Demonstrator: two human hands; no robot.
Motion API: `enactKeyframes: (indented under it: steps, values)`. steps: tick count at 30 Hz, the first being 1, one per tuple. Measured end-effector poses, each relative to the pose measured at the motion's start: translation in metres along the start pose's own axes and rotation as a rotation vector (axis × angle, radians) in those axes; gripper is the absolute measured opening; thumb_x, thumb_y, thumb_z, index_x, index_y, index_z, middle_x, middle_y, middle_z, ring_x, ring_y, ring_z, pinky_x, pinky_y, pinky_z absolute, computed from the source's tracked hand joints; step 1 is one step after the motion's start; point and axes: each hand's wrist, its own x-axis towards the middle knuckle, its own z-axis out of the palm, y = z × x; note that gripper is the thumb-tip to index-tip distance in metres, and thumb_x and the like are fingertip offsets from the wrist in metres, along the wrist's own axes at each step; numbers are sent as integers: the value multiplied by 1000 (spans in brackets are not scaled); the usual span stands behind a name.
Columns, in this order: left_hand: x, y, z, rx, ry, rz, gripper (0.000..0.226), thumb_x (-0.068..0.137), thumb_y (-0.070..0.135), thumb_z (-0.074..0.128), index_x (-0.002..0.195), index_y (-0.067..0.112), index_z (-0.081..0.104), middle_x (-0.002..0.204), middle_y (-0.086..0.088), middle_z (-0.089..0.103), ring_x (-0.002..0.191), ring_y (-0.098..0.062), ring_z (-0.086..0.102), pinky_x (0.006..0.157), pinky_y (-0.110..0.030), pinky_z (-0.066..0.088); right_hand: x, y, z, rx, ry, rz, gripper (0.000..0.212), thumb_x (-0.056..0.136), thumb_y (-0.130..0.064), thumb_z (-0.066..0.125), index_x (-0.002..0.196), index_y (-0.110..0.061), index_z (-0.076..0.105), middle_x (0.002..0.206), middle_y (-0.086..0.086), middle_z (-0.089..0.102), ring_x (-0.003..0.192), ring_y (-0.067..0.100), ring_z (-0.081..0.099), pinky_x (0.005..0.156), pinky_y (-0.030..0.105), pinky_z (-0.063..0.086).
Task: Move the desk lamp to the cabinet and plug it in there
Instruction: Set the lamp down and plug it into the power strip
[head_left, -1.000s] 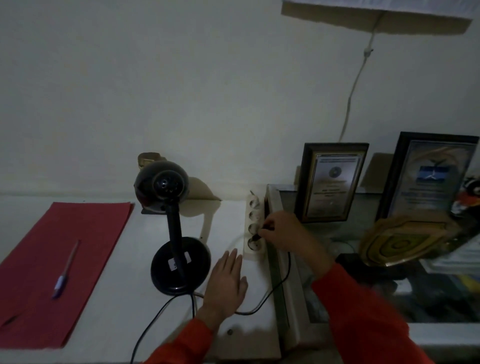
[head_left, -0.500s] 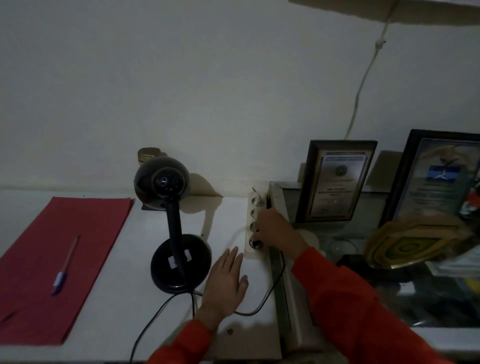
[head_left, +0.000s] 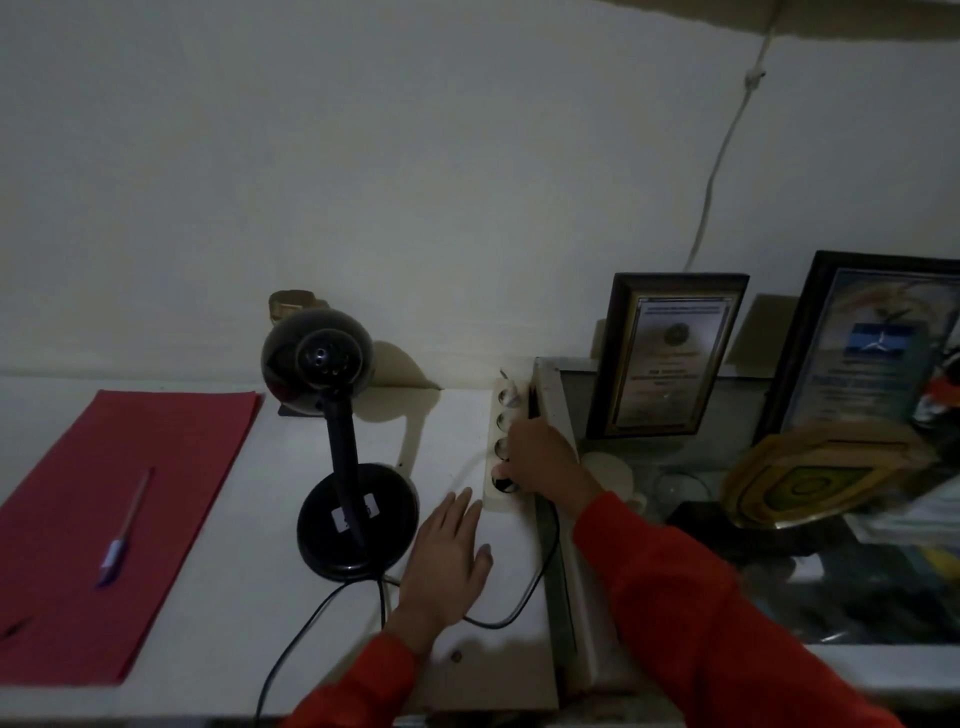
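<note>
Desk lamp (head_left: 340, 441): stood upright on the white bench (head_left: 218, 623), its round black base near the middle and its dome head toward the back edge by the wall; no light is seen from it.
Change: a second ago the right hand (head_left: 540, 462) was held just off the nearest socket with the black plug pinched at its tip; now it is pressed down onto that socket, and the plug is hidden beneath it.
Right-hand fingers: curled together over the near end of the power strip (head_left: 506, 447); whether the plug is clamped in them cannot be told.
Left hand (head_left: 447, 561): laid flat on the bench between the lamp base and the strip, fingers together and straight, nothing held, as it was a second ago.
Cord (head_left: 524, 597): run from the lamp base in a loop along the bench's right edge and up under the right hand.
Meaning for the task: the lamp is judged to be placed already, and the plugging-in to be at or near its end; a seated plug cannot be confirmed, since the lamp is dark.
Power strip: laid along the right edge of the bench, against a glass-topped case (head_left: 649, 395); the three sockets beyond the hand appear free.
Bench surface: white and mostly bare; a red folder (head_left: 104, 519) is laid at the left edge with a pen (head_left: 127, 525) on it.
Room: dim, with a plain pale wall behind; a white cable (head_left: 722, 156) is run down it. Two framed certificates (head_left: 670, 358) and a gold plaque (head_left: 810, 478) are stood on the case.
</note>
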Motion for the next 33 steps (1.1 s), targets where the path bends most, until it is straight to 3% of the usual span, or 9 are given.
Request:
enactKeyframes:
  steps: [6,9,15,18,21,26,29,33]
  values:
    - [1,2,-2,9,-17,-17,60,92,37,34,146,13,24,158,-7,20,146,-21,10,119,-30,7,0,-10,0,-200,21,-17,21,87,-12,58,105,-1,59,110,14,65,99,29,64,80,39,53]
    - [3,4,-13,-29,-73,-22,58,93,35,39,145,13,25,158,-7,17,146,-22,9,118,-30,8,-6,-14,4,-263,66,-62,19,87,-8,56,103,0,60,109,15,65,97,31,66,77,39,53]
    - [-11,6,-64,-288,-95,23,39,94,31,46,129,15,52,136,-4,53,124,-16,48,105,-28,39,-24,-12,10,-290,84,-90,20,92,-14,50,105,-1,59,111,17,63,101,32,61,82,38,51]
    - [-33,3,-83,-427,-20,37,34,89,22,47,120,16,59,121,0,62,111,-10,56,97,-26,46,-42,-22,19,-381,268,-106,24,92,-24,47,105,-8,58,109,15,60,104,32,52,88,41,45]
    - [-60,-14,-91,-473,109,-24,31,81,6,50,104,17,66,101,4,66,97,-10,60,84,-20,47,-60,-36,28,-272,337,-173,29,89,-29,45,106,-10,58,109,12,57,106,31,50,88,40,42]
    - [-87,-56,-93,-480,328,-210,22,77,10,50,88,13,69,90,-3,67,87,-19,62,77,-40,53,-90,-73,68,190,109,-230,48,84,-36,56,124,-9,56,119,14,58,114,30,49,97,36,42]
    - [-85,-75,-94,-426,386,-296,28,75,9,47,97,9,65,97,-9,61,91,-24,56,80,-41,51,-104,-92,97,206,-2,-160,57,77,-49,61,121,-14,53,122,10,54,118,27,42,97,36,38]
    - [-71,-92,-97,-312,304,-346,42,82,9,43,122,7,57,126,-14,54,114,-30,49,95,-30,38,-105,-101,115,212,62,-93,67,75,-52,62,128,-14,45,129,9,46,121,25,38,97,34,35]
